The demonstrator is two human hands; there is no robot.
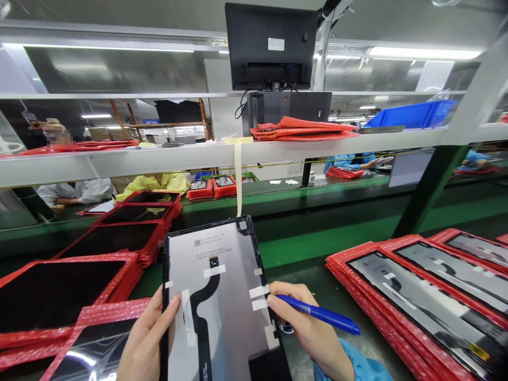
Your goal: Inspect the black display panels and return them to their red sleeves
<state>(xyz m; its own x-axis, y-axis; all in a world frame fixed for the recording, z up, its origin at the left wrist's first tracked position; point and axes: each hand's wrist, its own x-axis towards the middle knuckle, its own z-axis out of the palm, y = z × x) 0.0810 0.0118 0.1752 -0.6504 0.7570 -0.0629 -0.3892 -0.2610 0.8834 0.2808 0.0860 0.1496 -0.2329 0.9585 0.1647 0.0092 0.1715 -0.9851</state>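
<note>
I hold a flat display panel (222,275) upright-tilted in front of me, its grey back side with a black flex cable and white tape strips facing me. My left hand (145,338) grips its left edge, thumb on the panel's face. My right hand (305,328) rests at the panel's right edge and is closed round a blue pen (321,315), whose tip sits near the tape strips.
Stacks of panels in red bags lie to the left (59,296) and right (428,286) on the green bench. A shelf (159,159) overhead carries red bags, a blue bin (413,114) and a monitor (272,47). Other workers sit across the line.
</note>
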